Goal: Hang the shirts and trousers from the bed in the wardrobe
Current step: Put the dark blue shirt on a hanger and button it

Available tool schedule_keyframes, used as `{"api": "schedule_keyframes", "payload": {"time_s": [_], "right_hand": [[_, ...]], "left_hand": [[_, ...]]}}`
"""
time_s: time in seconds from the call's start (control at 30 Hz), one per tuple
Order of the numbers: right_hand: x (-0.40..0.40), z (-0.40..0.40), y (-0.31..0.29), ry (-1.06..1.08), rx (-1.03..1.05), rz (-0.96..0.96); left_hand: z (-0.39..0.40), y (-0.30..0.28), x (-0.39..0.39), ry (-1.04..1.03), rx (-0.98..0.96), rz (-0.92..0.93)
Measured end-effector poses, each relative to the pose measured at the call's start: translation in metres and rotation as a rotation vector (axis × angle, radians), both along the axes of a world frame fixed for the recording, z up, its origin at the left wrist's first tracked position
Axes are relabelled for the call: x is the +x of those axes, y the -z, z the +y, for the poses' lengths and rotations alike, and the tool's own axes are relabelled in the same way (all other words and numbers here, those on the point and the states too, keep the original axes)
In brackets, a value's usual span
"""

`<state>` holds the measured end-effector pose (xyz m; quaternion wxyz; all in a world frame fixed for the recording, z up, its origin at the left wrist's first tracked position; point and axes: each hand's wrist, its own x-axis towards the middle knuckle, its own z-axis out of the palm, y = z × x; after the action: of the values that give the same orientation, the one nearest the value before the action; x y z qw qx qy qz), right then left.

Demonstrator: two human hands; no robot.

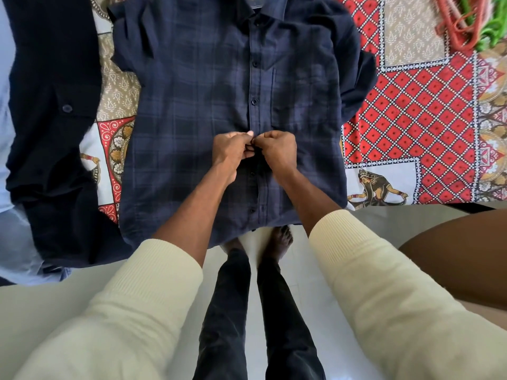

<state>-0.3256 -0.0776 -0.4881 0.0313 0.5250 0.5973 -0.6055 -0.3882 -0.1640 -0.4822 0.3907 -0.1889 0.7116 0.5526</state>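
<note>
A navy checked shirt lies flat on the bed, collar away from me, its hem hanging over the bed's near edge. My left hand and my right hand meet at the shirt's button placket, just below the middle. Both pinch the placket fabric with curled fingers, thumbs together; the button between them is hidden. Dark navy trousers lie to the left of the shirt, over a light blue garment.
The bed carries a patterned red, white and tan bedsheet. Orange and green plastic hangers lie at the far right corner. A brown wooden surface sits at the right. My bare feet stand on white floor tiles.
</note>
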Motion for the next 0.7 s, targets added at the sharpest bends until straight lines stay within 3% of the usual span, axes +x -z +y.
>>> {"api": "schedule_keyframes", "payload": {"time_s": [0.2,0.43,0.57,0.7], "right_hand": [[0.004,-0.002,0.009,-0.135,0.156,-0.017],[0.002,0.018,0.006,-0.301,0.042,0.019],[-0.001,0.024,0.009,-0.456,0.197,0.035],[-0.002,0.019,0.016,-0.522,0.35,0.015]], "left_hand": [[0.0,0.006,-0.014,0.197,-0.083,0.081],[-0.01,0.016,-0.013,0.417,-0.092,0.274],[-0.009,0.017,-0.022,0.535,-0.109,0.296],[-0.011,0.009,-0.038,0.937,-0.16,0.532]]}}
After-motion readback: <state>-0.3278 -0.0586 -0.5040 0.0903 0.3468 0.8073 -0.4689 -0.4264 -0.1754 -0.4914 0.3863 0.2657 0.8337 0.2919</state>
